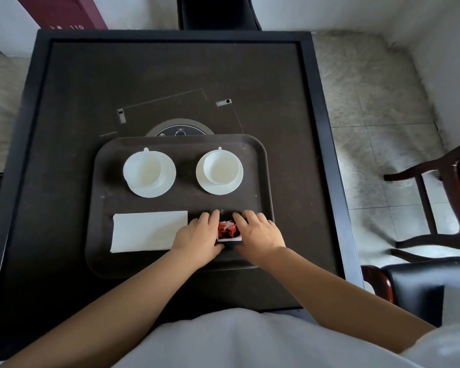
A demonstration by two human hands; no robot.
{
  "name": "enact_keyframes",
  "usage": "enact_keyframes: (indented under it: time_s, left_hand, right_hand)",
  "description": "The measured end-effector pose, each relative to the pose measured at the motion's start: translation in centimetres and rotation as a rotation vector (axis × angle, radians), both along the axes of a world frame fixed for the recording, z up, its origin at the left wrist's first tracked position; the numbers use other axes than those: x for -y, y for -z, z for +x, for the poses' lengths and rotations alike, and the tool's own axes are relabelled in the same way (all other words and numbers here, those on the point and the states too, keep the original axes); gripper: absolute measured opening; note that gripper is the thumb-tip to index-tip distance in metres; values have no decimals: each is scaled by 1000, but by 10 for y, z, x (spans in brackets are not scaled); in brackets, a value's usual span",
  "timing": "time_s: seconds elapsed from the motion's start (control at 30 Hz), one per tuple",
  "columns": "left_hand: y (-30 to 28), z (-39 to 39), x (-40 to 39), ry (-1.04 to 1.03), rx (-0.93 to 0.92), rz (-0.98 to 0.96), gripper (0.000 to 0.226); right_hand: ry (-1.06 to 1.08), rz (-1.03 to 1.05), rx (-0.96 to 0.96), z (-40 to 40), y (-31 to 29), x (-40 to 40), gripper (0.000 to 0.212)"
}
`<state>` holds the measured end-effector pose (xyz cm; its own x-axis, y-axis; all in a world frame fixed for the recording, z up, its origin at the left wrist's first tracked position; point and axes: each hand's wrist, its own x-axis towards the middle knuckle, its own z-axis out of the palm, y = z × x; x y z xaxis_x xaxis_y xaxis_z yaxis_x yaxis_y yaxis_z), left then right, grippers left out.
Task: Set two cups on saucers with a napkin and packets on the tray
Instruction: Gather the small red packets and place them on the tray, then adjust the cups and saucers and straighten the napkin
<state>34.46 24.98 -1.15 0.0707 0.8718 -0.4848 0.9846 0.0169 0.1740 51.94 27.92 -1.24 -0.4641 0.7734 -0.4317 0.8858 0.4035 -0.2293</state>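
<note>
Left hand (199, 235) and right hand (258, 232) both lie on the near right part of the tray (260, 166), flanking the red packets (227, 231). Left grip: fingers curled lightly against the packets' left edge, thumb at the near corner; it holds the stack from that side. Right grip: fingers bent over the far right corner and right edge of the packets, touching them. Whether the thumb is under the stack cannot be told. The packets lie flat on the tray floor, top face red and black with a white swirl, white edge showing along the near side. How many packets are in the stack cannot be told.

Napkin (149, 231): white, folded to a rectangle, flat on the near left part of the tray, its right edge just beside the left hand.

Left cup (142, 170): white, upright on the left saucer (168, 181), sitting off-centre toward the saucer's left. Right cup (221, 167): white, upright, centred on the right saucer (210, 188). Both sit on the far half of the tray, apart from each other, handles pointing away.

Tray: dark, rounded corners, resting on the dark bench (64, 128) with raised border. Behind the tray a round grey device (181, 128) is partly hidden.

Room: pale tiled floor (369, 102), dark wooden chair (436, 197) at right, another chair (218, 11) beyond the far edge.
</note>
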Motion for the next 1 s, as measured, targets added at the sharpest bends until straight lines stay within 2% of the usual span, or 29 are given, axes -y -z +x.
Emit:
enact_keyframes:
  time_s: [0.2, 0.4, 1.0]
  left_hand:
    - [-14, -15, 5, 24, -35, 214, 86]
    - [-38, -30, 1, -5, -68, 222, 93]
    - [-98, -54, 15, -43, -102, 318, 96]
  right_hand:
    - [41, 67, -5, 7, -11, 1, 95]
    - [78, 124, 5, 1, -34, -8, 110]
    - [40, 222, 14, -18, -104, -4, 111]
